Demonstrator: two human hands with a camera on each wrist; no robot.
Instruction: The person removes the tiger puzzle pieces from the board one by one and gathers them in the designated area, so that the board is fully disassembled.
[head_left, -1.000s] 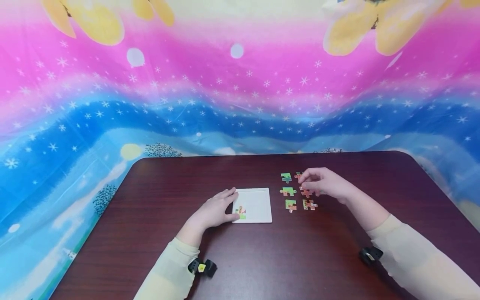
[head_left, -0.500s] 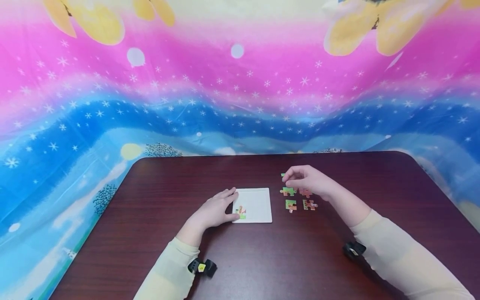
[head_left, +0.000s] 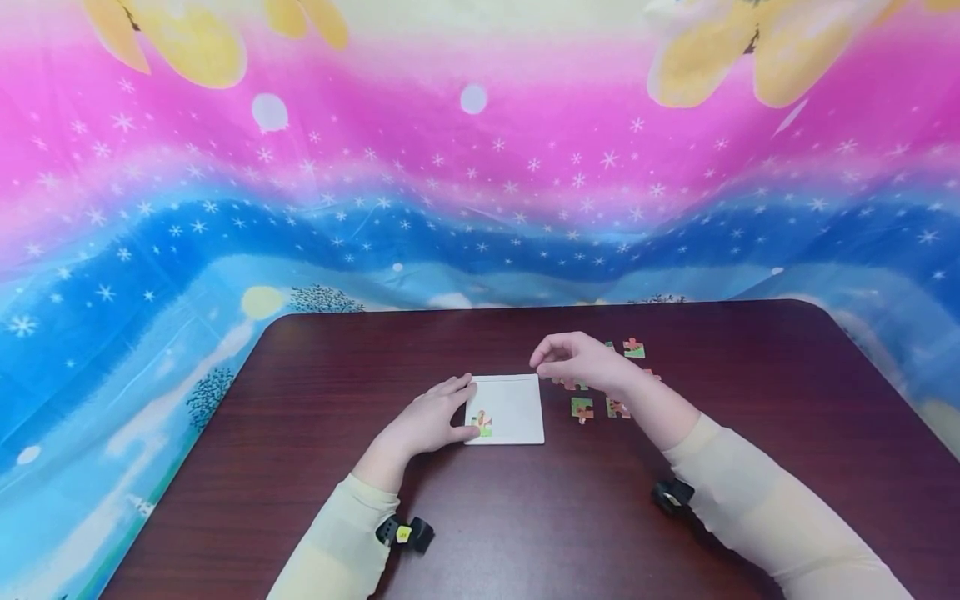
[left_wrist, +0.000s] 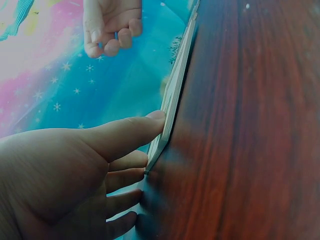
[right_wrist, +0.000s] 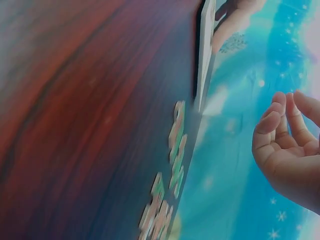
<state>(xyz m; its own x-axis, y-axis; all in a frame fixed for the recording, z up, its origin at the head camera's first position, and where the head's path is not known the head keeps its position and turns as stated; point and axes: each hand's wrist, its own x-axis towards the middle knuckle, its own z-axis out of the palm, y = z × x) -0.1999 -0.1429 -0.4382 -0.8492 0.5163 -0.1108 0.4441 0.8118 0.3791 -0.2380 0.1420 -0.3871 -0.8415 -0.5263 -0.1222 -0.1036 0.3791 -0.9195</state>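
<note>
My left hand (head_left: 429, 419) rests at the left edge of a white square puzzle tray (head_left: 517, 408), fingers mostly straight, thumb over the near left corner. In the left wrist view the thumb (left_wrist: 135, 132) lies on the tray's rim. One orange-and-green puzzle piece (head_left: 482, 424) sits in that corner, beside the thumb. My right hand (head_left: 581, 362) hovers near the tray's far right corner, thumb and fingertips brought together. In the right wrist view its fingers (right_wrist: 270, 122) are bent and the fingertips nearly meet; whether a piece is between them is not visible.
Several loose pieces lie right of the tray, among them a green-brown piece (head_left: 581, 408) and a red-green piece (head_left: 633, 347); the right hand and forearm partly cover others. A dark wooden table (head_left: 480, 517) bears everything. Behind it hangs a patterned cloth (head_left: 480, 208).
My right hand has moved left from above the loose pieces toward the tray, uncovering a red-green piece at the far right. The left hand and the tray have stayed put.
</note>
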